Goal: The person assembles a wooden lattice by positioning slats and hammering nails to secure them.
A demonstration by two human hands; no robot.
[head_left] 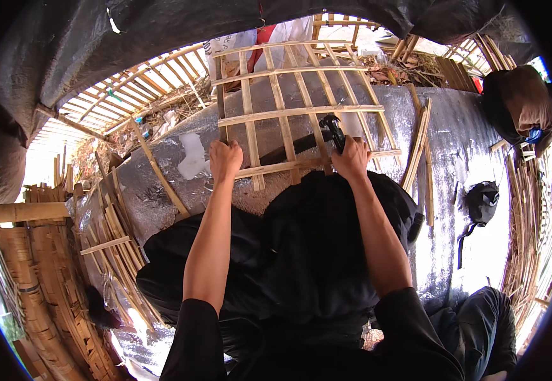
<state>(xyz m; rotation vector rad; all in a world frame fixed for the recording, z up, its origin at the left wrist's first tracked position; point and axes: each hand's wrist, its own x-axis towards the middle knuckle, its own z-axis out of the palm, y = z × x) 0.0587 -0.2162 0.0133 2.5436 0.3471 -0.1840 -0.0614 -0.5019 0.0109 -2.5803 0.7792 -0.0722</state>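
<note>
A lattice frame of light bamboo slats (282, 113) stands tilted in front of me, its near edge by my lap. My left hand (226, 160) is closed round its near left corner. At the near right side my right hand (352, 157) is closed round a hammer (333, 130), whose black head sticks up above the fist. Most of the hammer's handle is hidden by the fingers. Behind the slats lies a long dark object (279, 152), partly covered, and its kind I cannot make out.
A silvery sheet (441, 133) covers the ground. Loose bamboo strips lie at the left (120, 235) and in a long pile at the right (523, 216). A black pouch (482, 202) and a dark bag (520, 105) are on the right. Another person's leg (488, 324) shows at lower right.
</note>
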